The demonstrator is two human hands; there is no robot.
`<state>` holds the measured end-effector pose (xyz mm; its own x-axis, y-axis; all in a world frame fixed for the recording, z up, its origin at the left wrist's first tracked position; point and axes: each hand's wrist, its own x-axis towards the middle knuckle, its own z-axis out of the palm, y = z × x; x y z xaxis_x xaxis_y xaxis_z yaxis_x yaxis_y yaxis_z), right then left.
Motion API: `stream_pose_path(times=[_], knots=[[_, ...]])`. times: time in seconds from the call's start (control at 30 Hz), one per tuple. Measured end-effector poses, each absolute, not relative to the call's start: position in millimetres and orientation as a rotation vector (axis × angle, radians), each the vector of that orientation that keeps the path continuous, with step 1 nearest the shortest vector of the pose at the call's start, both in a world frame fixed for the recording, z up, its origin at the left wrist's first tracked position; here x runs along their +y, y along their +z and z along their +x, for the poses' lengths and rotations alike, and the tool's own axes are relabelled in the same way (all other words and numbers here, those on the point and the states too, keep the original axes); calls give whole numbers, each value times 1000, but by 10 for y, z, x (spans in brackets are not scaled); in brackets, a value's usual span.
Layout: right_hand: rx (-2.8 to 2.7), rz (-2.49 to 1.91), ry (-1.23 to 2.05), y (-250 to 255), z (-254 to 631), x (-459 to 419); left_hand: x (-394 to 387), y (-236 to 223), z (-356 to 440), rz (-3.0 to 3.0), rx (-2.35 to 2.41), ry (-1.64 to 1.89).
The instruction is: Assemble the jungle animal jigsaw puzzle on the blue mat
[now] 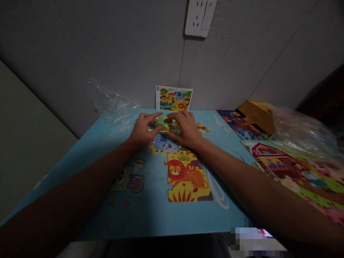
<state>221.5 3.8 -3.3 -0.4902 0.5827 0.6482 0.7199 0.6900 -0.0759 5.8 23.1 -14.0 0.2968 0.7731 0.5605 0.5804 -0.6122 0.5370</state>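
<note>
Both L hand (142,131) & R hand (187,129) grip green-yellow puzzle piece (164,124) btwn them, prob. for control; lion puzzle section (188,179) at its 5 o'clock, picture card (175,98) propped on wall (129,64) at 12, prob. for viewing.

- The bare right hand (185,129) hid part of the green-and-yellow cardboard puzzle section (164,125).
- The top edge cut off the white rectangular plastic wall socket (199,18).

From afar I view a blue table (150,218) set against a grey panelled wall (134,53), a white socket (199,16) above, in dim light.
</note>
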Motion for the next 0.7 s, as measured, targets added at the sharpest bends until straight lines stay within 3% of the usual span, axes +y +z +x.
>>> stream_pose_path(times=[0.17, 0.37, 0.7], knots=[[-2016, -1242, -419, -40, 2260, 64, 264, -138, 61, 2287, 1382, 1199], [-1875, -1705, -379, -122, 2350, 136, 319, -202, 62, 2316, 1620, 845], [-2414, -1448, -134, -125, 2217, 87, 276, -185, 78, 2407, 1586, 652]])
